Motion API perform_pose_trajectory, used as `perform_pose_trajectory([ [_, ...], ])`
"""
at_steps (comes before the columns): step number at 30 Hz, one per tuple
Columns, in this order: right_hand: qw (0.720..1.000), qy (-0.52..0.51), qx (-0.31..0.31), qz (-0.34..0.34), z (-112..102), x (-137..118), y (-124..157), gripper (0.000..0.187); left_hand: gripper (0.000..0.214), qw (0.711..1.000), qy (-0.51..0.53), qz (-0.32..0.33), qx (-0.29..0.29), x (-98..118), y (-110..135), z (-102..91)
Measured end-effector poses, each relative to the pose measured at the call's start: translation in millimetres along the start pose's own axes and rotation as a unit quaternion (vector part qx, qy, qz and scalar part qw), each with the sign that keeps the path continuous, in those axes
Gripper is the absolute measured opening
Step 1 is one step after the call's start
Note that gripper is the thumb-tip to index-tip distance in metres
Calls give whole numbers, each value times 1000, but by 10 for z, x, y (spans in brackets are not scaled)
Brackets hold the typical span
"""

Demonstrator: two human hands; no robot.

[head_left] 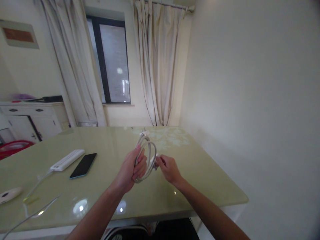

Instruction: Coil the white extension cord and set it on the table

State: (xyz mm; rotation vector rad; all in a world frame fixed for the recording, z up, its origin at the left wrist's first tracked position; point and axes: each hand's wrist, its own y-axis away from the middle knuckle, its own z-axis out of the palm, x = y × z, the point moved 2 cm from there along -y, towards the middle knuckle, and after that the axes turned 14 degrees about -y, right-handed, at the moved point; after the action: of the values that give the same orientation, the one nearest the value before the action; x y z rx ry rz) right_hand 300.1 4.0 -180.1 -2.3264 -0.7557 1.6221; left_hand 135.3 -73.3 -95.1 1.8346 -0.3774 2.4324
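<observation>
A pale grey-white power cable (155,146) is gathered in loops above the table, with a pronged plug (144,133) sticking up at its top. My left hand (132,168) is closed around the bundled loops. Just to the right, my right hand (170,167) is closed, its thumb and fingers pinching a small piece at the cable's other end. That piece is partly covered by the fingers, and its exact shape is blurred.
On the glossy green table (105,143) a white power strip (68,160) lies at the left with its cord trailing forward. Beside it rests a black phone (83,165). A white oval device (10,195) sits at the left edge. The wall (250,100) borders the right side.
</observation>
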Motion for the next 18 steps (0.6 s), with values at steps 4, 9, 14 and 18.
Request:
perform_pose_trajectory([
  [4,998,-32,-13,43,247,-44,135,60,56,999,29,24,12,23,-3,11],
  [9,977,-173,14,121,386,-83,294,76,55,994,61,62,68,111,-56,14],
  [14,841,-412,-125,327,570,-130,410,103,54,987,96,86,100,120,-60,69],
  [18,740,-568,-48,358,601,-128,307,65,54,984,140,79,77,60,-21,27],
])
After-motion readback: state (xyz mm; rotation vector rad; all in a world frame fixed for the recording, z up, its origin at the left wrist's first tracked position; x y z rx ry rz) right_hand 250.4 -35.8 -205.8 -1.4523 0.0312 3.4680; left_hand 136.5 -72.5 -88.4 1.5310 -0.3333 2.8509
